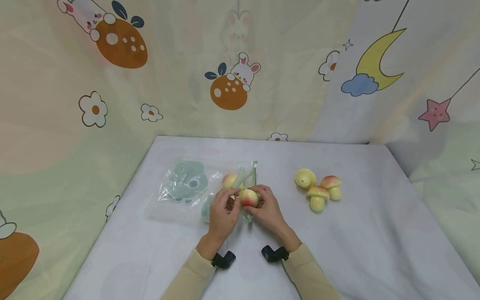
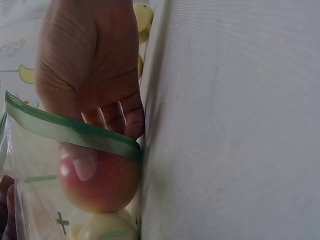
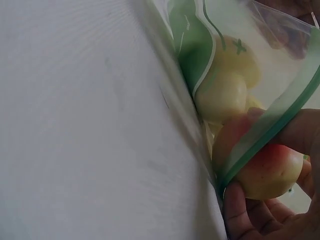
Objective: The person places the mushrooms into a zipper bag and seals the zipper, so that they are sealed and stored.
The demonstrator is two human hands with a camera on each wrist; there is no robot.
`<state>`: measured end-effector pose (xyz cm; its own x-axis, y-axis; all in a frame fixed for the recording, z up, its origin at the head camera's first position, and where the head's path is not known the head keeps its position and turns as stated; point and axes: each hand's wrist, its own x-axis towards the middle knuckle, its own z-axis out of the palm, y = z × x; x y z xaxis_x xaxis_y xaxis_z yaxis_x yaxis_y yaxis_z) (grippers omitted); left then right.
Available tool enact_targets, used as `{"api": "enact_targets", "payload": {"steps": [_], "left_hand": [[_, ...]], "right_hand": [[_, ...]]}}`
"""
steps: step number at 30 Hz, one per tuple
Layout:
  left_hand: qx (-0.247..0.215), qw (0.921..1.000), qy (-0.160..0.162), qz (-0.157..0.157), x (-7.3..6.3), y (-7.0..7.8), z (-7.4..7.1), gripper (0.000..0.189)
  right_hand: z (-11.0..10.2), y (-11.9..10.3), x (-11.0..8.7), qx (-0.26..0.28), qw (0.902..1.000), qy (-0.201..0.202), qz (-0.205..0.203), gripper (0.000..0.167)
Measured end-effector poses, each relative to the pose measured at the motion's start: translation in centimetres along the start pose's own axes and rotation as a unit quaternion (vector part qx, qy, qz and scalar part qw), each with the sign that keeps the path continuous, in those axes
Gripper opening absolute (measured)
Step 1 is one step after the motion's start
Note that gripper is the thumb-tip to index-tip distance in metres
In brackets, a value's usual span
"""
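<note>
A clear zip bag (image 1: pixel 157 210) with a pale green bear print lies on the table. In the head view my right hand (image 1: pixel 268 210) grips a toy mushroom (image 1: pixel 248 198) with a red and yellow cap at the bag's mouth. The right wrist view has its cap (image 3: pixel 270 172) partly behind the green zip strip (image 3: pixel 280 125), the right thumb reaching inside. My left hand (image 1: pixel 223 212) pinches the bag near its opening, though its fingertips are partly hidden. Another toy mushroom (image 1: pixel 229 180) shows through the plastic inside.
Right of the hands, a cluster of three toy mushrooms sits on the table: one tipped over with its yellow side up (image 1: pixel 305 178), one in front (image 1: pixel 317 200), one behind (image 1: pixel 331 186). A cartoon-print curtain (image 1: pixel 180 75) hangs behind the white-covered table (image 1: pixel 360 250).
</note>
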<state>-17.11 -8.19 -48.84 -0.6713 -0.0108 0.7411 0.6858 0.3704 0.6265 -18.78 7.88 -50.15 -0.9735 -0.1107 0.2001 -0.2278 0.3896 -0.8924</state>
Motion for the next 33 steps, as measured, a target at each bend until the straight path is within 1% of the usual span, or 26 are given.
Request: {"api": "enact_targets", "payload": {"steps": [5,8,12,17,19,22,25,30,33], "left_hand": [[0.001,1.0000,-0.001,-0.001,0.0,-0.1,0.0,0.020],[0.009,1.0000,0.000,0.002,0.1,0.0,-0.1,0.019],[0.018,0.9998,0.000,0.003,0.1,0.0,-0.1,0.019],[0.022,0.9997,-0.001,-0.005,0.1,0.1,-0.2,0.020],[0.023,0.9997,0.001,-0.010,0.1,0.1,-0.3,0.020],[0.028,0.9995,0.005,-0.013,0.1,0.2,-0.5,0.020],[0.033,0.9993,0.010,-0.013,0.1,0.2,-0.6,0.021],[0.023,0.9994,0.015,-0.021,0.1,0.2,-0.6,0.023],[0.014,0.9994,0.017,-0.027,0.0,0.3,-0.7,0.024]], "right_hand": [[0.1,0.1,0.0,0.004,0.9998,-0.003,-0.018,0.059],[0.1,0.1,0.0,0.011,0.9996,-0.012,-0.021,0.060],[0.1,-0.1,-0.2,0.020,0.9995,-0.025,-0.005,0.064],[0.1,-0.1,-0.3,0.032,0.9990,-0.023,0.022,0.069],[0.1,-0.1,-0.4,0.043,0.9985,-0.019,0.027,0.069],[-0.1,-0.1,-0.3,0.056,0.9981,-0.012,0.023,0.067],[-0.5,-0.1,-0.4,0.046,0.9987,-0.002,0.021,0.062],[-2.1,-0.2,-0.8,0.032,0.9981,0.022,0.048,0.059],[-3.3,-0.4,-1.2,0.029,0.9966,0.047,0.061,0.057]]}}
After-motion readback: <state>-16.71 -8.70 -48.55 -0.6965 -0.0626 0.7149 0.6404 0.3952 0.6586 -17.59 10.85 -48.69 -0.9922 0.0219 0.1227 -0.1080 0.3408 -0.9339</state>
